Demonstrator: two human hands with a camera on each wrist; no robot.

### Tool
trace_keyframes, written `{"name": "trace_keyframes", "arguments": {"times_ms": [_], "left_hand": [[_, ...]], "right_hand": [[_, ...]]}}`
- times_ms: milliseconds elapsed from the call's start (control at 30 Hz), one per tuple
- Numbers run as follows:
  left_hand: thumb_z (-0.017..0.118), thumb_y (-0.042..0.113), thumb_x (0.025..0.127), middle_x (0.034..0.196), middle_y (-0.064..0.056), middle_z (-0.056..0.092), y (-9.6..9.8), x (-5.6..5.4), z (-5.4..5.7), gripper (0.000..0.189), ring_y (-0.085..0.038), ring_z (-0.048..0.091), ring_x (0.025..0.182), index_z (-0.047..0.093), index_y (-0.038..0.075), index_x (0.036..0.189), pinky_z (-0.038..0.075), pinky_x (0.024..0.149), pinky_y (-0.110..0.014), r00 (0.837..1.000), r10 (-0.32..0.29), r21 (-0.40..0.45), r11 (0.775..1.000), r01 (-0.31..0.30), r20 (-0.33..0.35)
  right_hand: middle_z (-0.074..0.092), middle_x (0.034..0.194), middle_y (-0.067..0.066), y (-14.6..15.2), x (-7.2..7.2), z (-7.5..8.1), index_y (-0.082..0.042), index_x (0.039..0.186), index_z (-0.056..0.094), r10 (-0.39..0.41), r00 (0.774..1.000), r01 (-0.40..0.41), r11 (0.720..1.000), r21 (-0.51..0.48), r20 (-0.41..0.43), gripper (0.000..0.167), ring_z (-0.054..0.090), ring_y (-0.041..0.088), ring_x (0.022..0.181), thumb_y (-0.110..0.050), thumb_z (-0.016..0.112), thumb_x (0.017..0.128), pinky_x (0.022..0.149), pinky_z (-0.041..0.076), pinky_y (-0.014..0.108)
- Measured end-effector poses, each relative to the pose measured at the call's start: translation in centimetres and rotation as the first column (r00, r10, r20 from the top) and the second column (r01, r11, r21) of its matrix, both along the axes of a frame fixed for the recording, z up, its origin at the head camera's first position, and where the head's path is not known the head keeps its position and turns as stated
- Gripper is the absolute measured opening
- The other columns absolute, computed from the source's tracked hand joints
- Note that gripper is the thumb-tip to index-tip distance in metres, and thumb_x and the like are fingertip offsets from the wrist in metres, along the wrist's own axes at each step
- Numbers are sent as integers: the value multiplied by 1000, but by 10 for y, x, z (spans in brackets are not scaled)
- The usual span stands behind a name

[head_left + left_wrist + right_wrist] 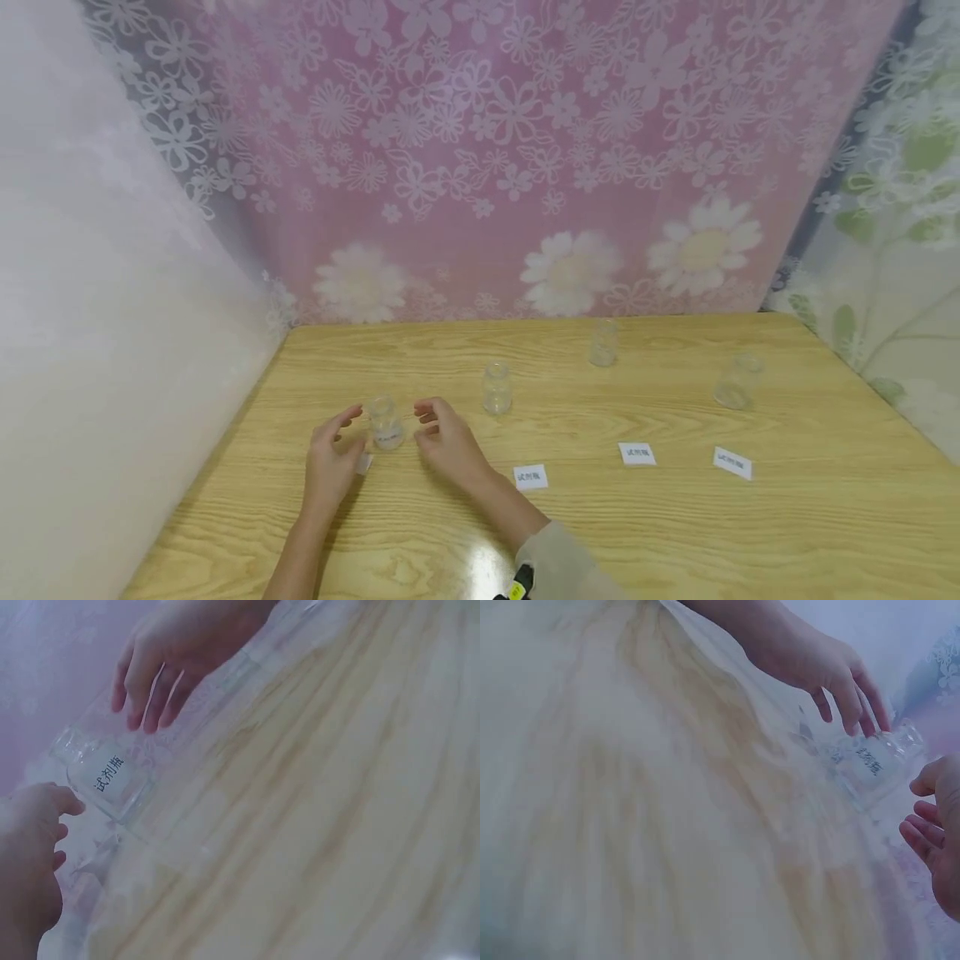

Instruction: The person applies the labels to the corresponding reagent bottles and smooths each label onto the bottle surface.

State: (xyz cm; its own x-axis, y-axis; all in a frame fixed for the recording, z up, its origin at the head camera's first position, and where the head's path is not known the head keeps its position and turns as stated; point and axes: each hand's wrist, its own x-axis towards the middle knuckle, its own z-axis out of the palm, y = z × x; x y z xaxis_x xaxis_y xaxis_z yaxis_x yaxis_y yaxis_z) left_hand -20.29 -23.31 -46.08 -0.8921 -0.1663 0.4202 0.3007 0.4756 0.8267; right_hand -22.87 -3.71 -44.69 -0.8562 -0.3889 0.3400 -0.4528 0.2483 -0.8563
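Note:
A small clear glass reagent bottle [387, 425] stands upright on the wooden table between both hands. Its white label with printed Chinese characters [109, 774] shows low on the glass. My left hand [330, 462] is at the bottle's left side, fingers loosely bent, with a gap to the glass in the left wrist view. Just by its thumb is a small white piece [363, 463]; whether the thumb touches it I cannot tell. On the other side of the bottle, my right hand [450, 442] holds nothing, its fingers spread and apart from the glass.
Three more clear bottles stand farther back: one near the middle [497, 390], another behind it [603, 345], one at the right [738, 385]. Nearer lie three printed white labels [531, 477], [637, 453], [732, 463]. Floral curtains [510, 167] border the table's back and sides.

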Motion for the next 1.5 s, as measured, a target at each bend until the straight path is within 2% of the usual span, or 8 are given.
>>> {"name": "trace_keyframes", "arguments": {"times_ms": [133,233,467,567,733,933,1167,1500], "left_hand": [[62,-9,82,113,-12,56,7,3,9,36,-23,42,106,58,1,116,32,88,-36,994,42,49,998,-37,-99],[61,-13,80,110,-13,57,22,6,21,33,-20,43,104,58,-2,111,32,87,-31,970,48,60,998,-34,-239],[59,-20,77,106,-24,56,79,16,62,30,-30,45,101,55,-12,105,35,86,-31,913,-94,60,990,128,-396],[60,-18,78,105,-24,57,102,12,65,29,-35,47,99,55,-12,106,37,84,-41,917,-151,60,981,185,-369],[61,-4,85,115,-17,55,130,-14,40,32,-32,47,106,53,-5,116,37,88,-51,948,-226,119,959,257,-225],[60,6,89,130,-16,44,151,-39,18,42,-35,38,118,46,-1,127,32,97,-50,967,-251,260,932,250,-32],[54,8,93,135,-27,34,161,-41,20,48,-45,34,121,34,-9,133,34,96,-51,941,-333,400,871,285,55],[51,2,93,128,-30,41,166,-41,22,42,-44,39,117,37,-10,131,36,95,-46,934,-352,331,889,315,57]], "right_hand": [[53,117,15,20,0,6,0,122,46,12,998,-14,1000,-28,-55,34,50,25,106,1,56,89,87,44,34],[55,114,12,36,0,12,0,119,49,-10,992,6,999,-32,-124,31,52,21,104,1,56,88,86,45,34],[59,105,9,79,-3,24,1,109,54,-129,955,116,991,-64,-267,26,56,20,96,9,58,84,80,48,32],[60,102,11,96,-8,25,3,106,55,-199,942,177,979,-102,-271,25,58,23,93,11,58,83,78,48,36],[58,106,18,117,-19,21,5,110,53,-257,954,235,962,-142,-157,27,55,30,97,7,60,84,81,47,45],[50,121,20,122,-33,10,4,121,47,-222,975,224,970,-92,28,36,48,33,110,-4,60,88,89,42,46],[48,125,24,119,-42,3,5,129,43,-148,978,169,975,-142,145,43,48,38,113,-7,58,91,93,40,44],[53,118,25,116,-36,4,6,125,46,-171,982,178,979,-97,73,37,52,38,108,-5,56,91,90,42,43]]}}
